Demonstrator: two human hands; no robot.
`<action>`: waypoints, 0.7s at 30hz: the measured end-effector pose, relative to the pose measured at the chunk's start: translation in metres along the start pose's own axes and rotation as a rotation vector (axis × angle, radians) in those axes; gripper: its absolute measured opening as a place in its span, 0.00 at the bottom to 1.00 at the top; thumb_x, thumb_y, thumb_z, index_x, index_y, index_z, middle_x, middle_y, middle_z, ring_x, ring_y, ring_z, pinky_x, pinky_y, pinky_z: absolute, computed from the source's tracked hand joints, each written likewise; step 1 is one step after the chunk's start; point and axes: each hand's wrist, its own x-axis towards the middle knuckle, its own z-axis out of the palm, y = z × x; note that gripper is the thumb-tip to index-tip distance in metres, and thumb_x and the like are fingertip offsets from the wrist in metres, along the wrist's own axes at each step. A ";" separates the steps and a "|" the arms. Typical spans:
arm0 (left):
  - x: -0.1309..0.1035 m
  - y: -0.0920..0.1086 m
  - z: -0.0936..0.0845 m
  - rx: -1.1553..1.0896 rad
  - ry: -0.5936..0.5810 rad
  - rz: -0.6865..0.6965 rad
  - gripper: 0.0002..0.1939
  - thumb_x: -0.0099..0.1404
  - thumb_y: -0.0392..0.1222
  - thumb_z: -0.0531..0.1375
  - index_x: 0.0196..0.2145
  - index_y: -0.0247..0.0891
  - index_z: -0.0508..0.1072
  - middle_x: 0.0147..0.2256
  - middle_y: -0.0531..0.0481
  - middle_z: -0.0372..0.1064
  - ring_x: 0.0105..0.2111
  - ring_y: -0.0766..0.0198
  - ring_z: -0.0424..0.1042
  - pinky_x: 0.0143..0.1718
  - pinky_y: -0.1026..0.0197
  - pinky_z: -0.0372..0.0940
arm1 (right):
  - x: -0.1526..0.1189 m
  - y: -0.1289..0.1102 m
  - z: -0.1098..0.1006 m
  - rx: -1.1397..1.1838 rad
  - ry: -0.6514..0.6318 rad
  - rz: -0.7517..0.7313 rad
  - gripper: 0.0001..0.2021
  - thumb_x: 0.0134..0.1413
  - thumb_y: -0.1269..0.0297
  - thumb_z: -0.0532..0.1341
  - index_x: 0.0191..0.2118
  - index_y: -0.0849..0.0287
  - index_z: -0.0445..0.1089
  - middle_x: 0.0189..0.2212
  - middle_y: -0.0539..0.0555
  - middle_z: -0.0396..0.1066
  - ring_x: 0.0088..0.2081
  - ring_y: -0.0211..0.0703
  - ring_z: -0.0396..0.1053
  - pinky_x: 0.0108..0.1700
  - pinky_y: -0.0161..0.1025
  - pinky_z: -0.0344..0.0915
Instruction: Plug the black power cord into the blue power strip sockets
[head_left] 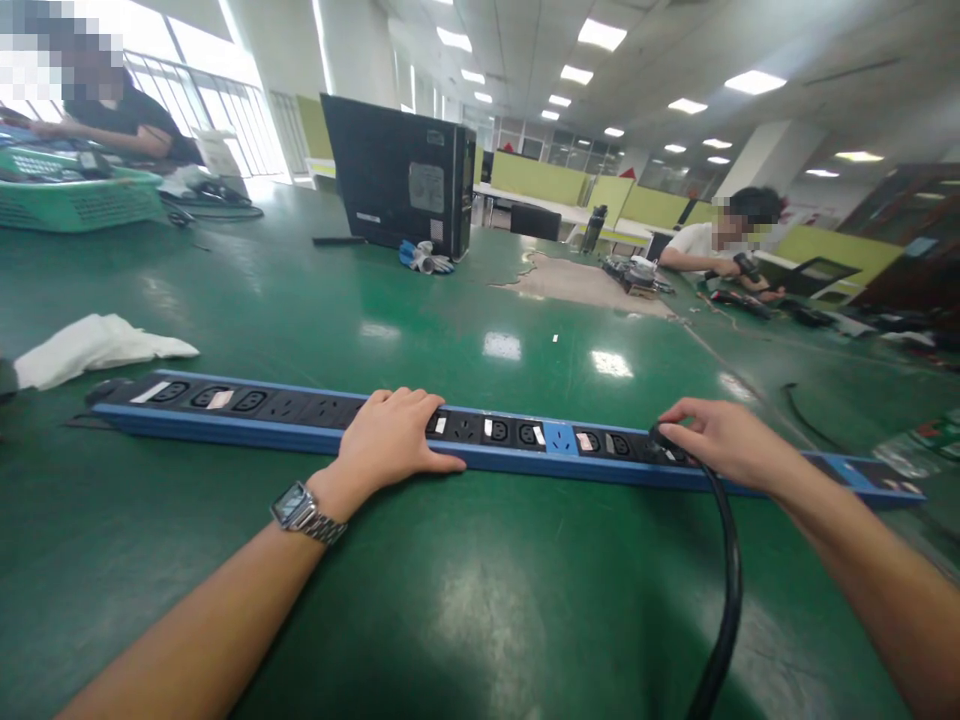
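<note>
A long blue power strip [525, 462] with a row of black sockets lies across the green table [480, 580]. Small white and pink labels are stuck beside several sockets, and one socket panel near the middle is blue. My left hand [394, 432] wraps over the strip left of its middle, thumb along the near side. Toward the strip's right end, my right hand [724, 438] pinches a black plug [663, 436] at a socket. Fingers partly hide the plug, so I cannot tell how deep it sits. Its thick black cable [729, 580] curves down toward me.
A black computer case [397, 175] stands at the back, with work gloves [426, 257] beside it. White cloth [97, 350] lies at left, below a green basket [82, 205]. Two people sit at the far left and right. Another black cable [806, 418] lies at right.
</note>
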 end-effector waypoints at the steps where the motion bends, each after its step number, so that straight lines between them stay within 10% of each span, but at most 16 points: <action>1: 0.000 0.000 0.000 0.000 -0.002 -0.002 0.40 0.48 0.73 0.60 0.47 0.39 0.72 0.43 0.43 0.74 0.45 0.47 0.70 0.47 0.49 0.58 | -0.002 0.008 0.007 0.010 -0.006 -0.001 0.20 0.51 0.48 0.55 0.37 0.59 0.74 0.21 0.51 0.72 0.24 0.43 0.68 0.27 0.37 0.58; 21: -0.002 0.000 0.001 -0.011 0.034 0.008 0.39 0.48 0.73 0.60 0.45 0.39 0.72 0.42 0.43 0.74 0.45 0.47 0.70 0.47 0.49 0.58 | -0.010 0.002 0.024 -0.043 0.041 -0.044 0.19 0.52 0.51 0.53 0.37 0.60 0.73 0.20 0.51 0.71 0.24 0.45 0.67 0.29 0.39 0.59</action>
